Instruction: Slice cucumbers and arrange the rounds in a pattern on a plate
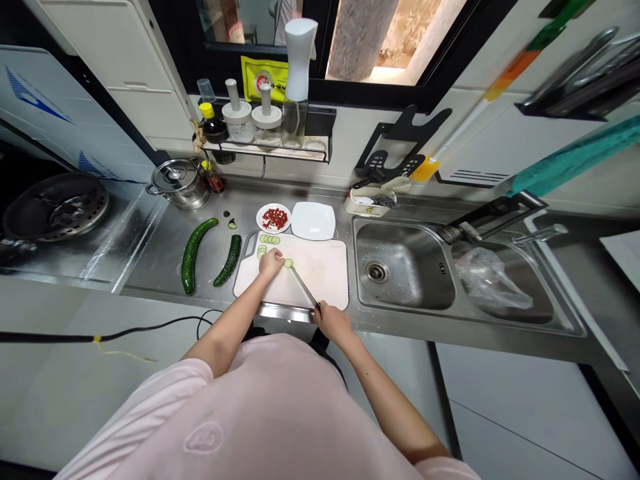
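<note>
My right hand [333, 323] is closed round the handle of a knife [304, 287], whose blade points up and left over the white cutting board [327, 270]. At the blade's tip lies a pale green cucumber slice [289, 263]. Just left of it my left hand [271, 263] rests over the board with its fingers pressed together; what they hold, if anything, is hidden. Several more cucumber slices [270, 239] lie at the board's upper left. Two whole cucumbers, a long one [193, 257] and a shorter one [229, 261], are left of the board.
Behind the board stand a plate of chopped red pieces [275, 218] and a white square plate [313, 221]. A steel pot [181, 185] is at the back left. The sink [405, 267] is to the right. A shelf of jars [265, 147] hangs above.
</note>
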Available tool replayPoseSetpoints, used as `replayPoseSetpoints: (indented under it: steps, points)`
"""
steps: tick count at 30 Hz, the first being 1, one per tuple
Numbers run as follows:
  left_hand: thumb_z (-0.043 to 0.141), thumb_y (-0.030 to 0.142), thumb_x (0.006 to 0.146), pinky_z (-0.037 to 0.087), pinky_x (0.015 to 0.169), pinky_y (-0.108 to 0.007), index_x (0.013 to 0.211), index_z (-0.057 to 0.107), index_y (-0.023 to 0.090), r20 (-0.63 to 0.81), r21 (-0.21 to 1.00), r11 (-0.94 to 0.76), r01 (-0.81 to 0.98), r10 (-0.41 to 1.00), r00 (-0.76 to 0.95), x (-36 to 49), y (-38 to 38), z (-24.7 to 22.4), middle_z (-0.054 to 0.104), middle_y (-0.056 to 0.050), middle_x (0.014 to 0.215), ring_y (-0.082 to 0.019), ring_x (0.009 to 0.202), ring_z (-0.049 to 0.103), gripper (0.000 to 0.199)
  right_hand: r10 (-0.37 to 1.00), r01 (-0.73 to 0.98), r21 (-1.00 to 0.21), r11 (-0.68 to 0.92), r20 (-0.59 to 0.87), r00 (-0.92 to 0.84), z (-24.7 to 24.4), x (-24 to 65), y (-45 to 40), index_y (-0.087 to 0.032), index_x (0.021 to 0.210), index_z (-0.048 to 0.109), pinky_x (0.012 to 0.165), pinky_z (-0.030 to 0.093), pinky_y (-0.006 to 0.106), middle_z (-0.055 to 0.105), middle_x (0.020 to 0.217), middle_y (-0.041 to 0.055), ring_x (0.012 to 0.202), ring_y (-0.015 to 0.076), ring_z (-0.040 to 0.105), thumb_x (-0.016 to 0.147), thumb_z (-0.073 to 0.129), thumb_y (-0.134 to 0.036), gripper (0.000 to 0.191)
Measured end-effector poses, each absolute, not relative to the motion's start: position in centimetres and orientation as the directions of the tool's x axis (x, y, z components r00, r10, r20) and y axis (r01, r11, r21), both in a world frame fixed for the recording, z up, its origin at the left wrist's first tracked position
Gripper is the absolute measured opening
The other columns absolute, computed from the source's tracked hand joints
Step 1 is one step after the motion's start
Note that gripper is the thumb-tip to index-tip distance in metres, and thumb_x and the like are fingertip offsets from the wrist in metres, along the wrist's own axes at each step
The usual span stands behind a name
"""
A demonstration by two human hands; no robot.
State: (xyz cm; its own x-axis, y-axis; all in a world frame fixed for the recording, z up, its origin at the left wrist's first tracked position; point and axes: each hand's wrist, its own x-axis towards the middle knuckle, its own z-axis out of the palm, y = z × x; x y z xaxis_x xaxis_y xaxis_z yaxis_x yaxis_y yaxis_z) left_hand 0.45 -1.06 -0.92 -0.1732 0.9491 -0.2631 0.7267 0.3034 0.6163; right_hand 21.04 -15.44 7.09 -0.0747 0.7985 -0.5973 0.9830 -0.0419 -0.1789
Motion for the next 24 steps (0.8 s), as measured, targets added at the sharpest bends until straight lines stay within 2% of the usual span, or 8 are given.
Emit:
replayPoseSetpoints:
  steps: [24]
  points:
    - [0.062, 0.027, 0.071, 0.038, 0.064, -0.024, 0.086, 0.063, 0.023, -0.229, 0.619, 0.274, 0.736, 0.959, -0.164, 0.4, -1.2, -1.3, 0.065, 0.001, 0.075, -0.015, 0.073, 0.059, 0.016, 0.823, 0.977, -0.212, -0.025, -0.559, -0.1, 5.7, 20.1, -14.1, -0.017, 0.105, 0.054, 0.072, 0.043, 0.034, 0.068, 0.096, 0.0133, 0.09, 0.0263, 0.064, 0.093, 0.031, -0.034, 0.032]
